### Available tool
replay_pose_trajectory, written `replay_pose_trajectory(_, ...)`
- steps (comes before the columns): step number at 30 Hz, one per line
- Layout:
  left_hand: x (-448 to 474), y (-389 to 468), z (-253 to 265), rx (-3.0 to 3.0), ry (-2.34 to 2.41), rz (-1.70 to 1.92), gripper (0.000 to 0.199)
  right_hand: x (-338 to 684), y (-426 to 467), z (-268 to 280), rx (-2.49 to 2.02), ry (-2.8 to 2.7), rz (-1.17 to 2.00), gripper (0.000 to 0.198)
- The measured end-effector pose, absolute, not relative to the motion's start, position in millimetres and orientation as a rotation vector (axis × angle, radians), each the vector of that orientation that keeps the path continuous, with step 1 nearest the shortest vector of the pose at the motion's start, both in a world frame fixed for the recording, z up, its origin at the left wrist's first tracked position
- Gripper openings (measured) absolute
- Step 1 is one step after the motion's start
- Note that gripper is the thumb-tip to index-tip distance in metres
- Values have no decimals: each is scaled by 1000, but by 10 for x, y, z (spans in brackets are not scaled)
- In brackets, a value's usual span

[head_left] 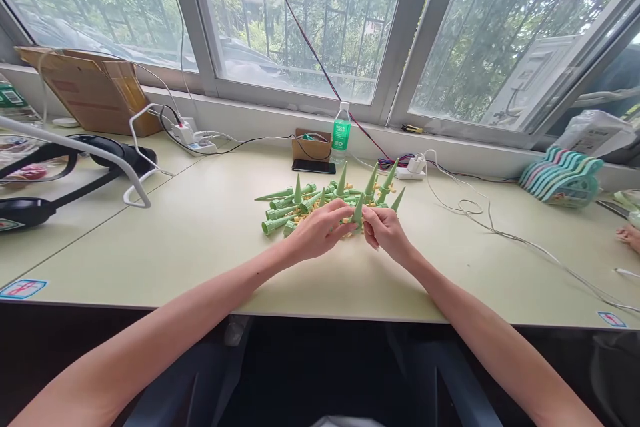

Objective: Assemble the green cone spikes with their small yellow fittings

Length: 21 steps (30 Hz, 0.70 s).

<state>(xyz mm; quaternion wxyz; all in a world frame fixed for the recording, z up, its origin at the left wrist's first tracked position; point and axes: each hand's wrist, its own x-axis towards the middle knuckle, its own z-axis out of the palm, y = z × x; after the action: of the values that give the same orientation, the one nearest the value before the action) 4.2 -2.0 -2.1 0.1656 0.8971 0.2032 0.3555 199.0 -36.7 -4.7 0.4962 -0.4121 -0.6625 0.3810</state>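
A pale green plastic watering spike (pixel 359 208) stands point up between my two hands, over the near side of a pile. My left hand (pixel 323 230) grips it from the left with thumb and fingers. Close against its right side, my right hand (pixel 389 233) is closed in a pinch; whatever lies between those fingertips is hidden. Behind and left of my hands spreads the pile of similar green spikes (pixel 280 221), some lying on their sides, several pointing upward. Small yellow parts (pixel 349 188) show among them. My left hand covers part of the pile.
Behind the pile are a black phone (pixel 313 167), a small cardboard box (pixel 311 145) and a green-labelled bottle (pixel 341 130). A headset (pixel 75 173) lies left. White cables (pixel 500 232) and pastel hangers (pixel 563 177) are at right; another person's hand (pixel 629 236) shows at the right edge.
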Motion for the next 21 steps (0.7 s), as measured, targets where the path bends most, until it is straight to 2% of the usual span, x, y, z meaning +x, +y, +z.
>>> replay_pose_trajectory(9, 66, -41, -8, 2498, 585, 1021, 26, 1979, -392, -61, -982, -1700, 860, 50)
replay_pose_trajectory(21, 95, -35, -6, 1872, 609, 806, 41, 1986, -402, -64, -1020, -1742, 780, 52)
